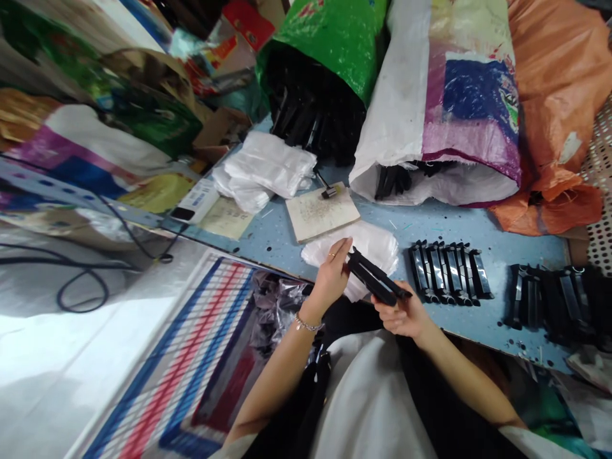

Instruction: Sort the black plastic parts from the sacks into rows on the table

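Observation:
A long black plastic part (373, 275) is held between my two hands over the front edge of the table. My left hand (333, 274) grips its upper left end, with fingers closed round it. My right hand (400, 311) is wrapped about the lower right end. What the black part is exactly I cannot make out. Beneath it lies a fan of thin white plastic bags (377, 245). Just right of my hands, a row of several similar black glossy parts (449, 271) rests on the table.
More black parts (549, 296) lie farther right. A board (322, 213) with a small metal-headed tool (329, 191) sits behind the bags. White bags (272, 166) are stacked at the left. Green (329, 38) and white (401, 95) sacks holding black parts stand behind; a striped bag (191, 357) is below left.

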`<state>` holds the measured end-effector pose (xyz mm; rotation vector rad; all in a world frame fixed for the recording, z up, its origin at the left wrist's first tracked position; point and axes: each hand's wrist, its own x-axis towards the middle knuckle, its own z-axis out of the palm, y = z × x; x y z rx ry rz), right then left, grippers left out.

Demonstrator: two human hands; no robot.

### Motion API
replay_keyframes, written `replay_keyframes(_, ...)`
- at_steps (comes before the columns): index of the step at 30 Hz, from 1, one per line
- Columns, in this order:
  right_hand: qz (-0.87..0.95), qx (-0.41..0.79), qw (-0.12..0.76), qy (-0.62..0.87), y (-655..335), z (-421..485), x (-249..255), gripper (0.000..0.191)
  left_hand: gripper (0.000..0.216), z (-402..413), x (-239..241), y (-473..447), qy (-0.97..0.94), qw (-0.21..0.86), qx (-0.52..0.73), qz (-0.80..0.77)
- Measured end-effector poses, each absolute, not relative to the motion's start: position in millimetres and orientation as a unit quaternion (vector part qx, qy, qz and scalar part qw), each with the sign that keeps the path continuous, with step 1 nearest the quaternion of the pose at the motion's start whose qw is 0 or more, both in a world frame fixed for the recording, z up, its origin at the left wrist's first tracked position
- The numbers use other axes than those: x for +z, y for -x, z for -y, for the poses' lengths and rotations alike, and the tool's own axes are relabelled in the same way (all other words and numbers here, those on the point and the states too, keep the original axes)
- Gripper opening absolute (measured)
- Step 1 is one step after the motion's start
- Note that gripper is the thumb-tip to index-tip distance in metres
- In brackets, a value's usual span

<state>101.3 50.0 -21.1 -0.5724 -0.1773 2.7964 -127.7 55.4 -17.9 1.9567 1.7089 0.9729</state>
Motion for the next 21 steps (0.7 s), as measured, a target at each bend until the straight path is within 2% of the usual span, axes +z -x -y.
replay_keyframes(3, 0.092, 0.949, 0.164, 0.254, -79, -67, -24, 0.061, 0.070, -42, -10, 122, -0.741, 0.177, 0.314, -0.567)
replay_keyframes(6, 0.238, 0.858, 0.242, 0.385, -61, -76, -14, 0.050, 0.072, -27, -3, 112, -0.798, 0.190, 0.297, -0.488)
replay_keyframes(8, 0.328, 0.780, 0.293, 0.445, -55, -72, -6, 0.039, 0.071, -19, 0, 107, -0.799, 0.201, 0.320, -0.467)
replay_keyframes(10, 0.359, 0.747, 0.318, 0.460, -55, -65, -1, 0.042, 0.066, -12, 0, 107, -0.772, 0.209, 0.360, -0.481)
replay_keyframes(13, 0.263, 0.797, 0.330, 0.431, -62, -55, 0, 0.037, 0.049, -7, -6, 112, -0.728, 0.164, 0.396, -0.535)
replay_keyframes(15, 0.164, 0.839, 0.340, 0.393, -67, -53, -1, 0.037, 0.044, -8, -10, 116, -0.717, 0.099, 0.371, -0.582)
replay_keyframes(18, 0.111, 0.863, 0.343, 0.354, -69, -53, -3, 0.034, 0.060, -11, -10, 114, -0.727, 0.036, 0.306, -0.613)
replay_keyframes(21, 0.109, 0.871, 0.317, 0.360, -67, -54, -4, 0.035, 0.074, -12, -4, 103, -0.800, 0.056, 0.301, -0.515)
